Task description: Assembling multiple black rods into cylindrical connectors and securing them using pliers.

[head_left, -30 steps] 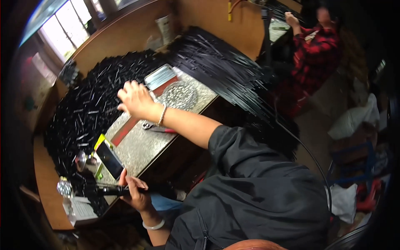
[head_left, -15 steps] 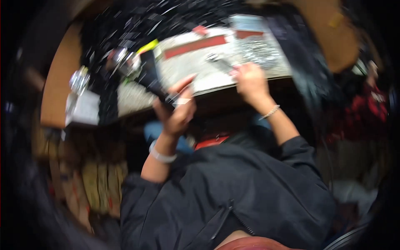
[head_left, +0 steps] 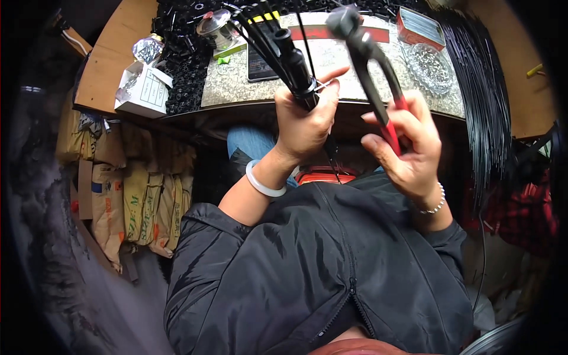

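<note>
My left hand [head_left: 307, 121] is wrapped round a black tubular part [head_left: 294, 66], held upright at the near edge of the table. Several thin black strips [head_left: 260, 41] fan out from beside the tube, and a narrow pale band shows by my thumb. In my right hand [head_left: 414, 142] are end-cutting pincers [head_left: 371, 71] with red grips and a dark metal head. Their jaws point up and away over the tabletop, apart from the tube. My fingers curl round the grips, and the handles stand slightly spread.
A phone [head_left: 260, 66] lies behind my left hand. Small black parts [head_left: 186, 71] heap along the back and left. Beside them are a white box [head_left: 144, 89] and a clear jar [head_left: 218, 29]. A glass dish [head_left: 429, 66] and long black strands [head_left: 485, 100] lie at the right.
My right hand has lifted the pincers off the tabletop and brought them nearer. My left hand has moved right, with the black tube now plainly in it. The earlier picture is blurred.
</note>
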A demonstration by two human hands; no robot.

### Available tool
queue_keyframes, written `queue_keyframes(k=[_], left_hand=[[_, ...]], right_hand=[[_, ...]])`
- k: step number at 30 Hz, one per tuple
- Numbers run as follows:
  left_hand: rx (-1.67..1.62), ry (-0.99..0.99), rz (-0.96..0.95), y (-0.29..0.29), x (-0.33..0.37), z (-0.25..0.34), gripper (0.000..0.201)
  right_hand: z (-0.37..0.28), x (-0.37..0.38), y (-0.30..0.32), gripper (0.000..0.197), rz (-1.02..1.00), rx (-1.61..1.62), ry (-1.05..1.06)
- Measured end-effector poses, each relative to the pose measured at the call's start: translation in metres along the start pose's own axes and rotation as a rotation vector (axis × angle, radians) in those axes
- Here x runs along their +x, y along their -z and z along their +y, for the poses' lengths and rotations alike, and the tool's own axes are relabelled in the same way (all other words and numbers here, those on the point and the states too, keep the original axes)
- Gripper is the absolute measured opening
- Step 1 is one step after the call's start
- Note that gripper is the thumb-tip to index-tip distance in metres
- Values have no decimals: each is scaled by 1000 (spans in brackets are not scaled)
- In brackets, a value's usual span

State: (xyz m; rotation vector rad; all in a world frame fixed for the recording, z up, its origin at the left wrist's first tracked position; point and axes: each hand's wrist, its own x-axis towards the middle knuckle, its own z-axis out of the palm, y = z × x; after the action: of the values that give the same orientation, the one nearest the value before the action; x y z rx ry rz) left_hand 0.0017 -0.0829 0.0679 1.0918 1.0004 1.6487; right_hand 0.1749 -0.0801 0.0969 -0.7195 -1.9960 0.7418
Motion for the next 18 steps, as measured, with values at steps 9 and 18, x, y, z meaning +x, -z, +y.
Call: queue_keyframes(k=[9,18], left_hand=[[55,-124,73,17,3,-2,4],[45,-203,-41,19,3,-10,6]], right_hand=[[-23,-16,30,36,-54,-764,185],[-28,-15,28,34,-113,-947,287]])
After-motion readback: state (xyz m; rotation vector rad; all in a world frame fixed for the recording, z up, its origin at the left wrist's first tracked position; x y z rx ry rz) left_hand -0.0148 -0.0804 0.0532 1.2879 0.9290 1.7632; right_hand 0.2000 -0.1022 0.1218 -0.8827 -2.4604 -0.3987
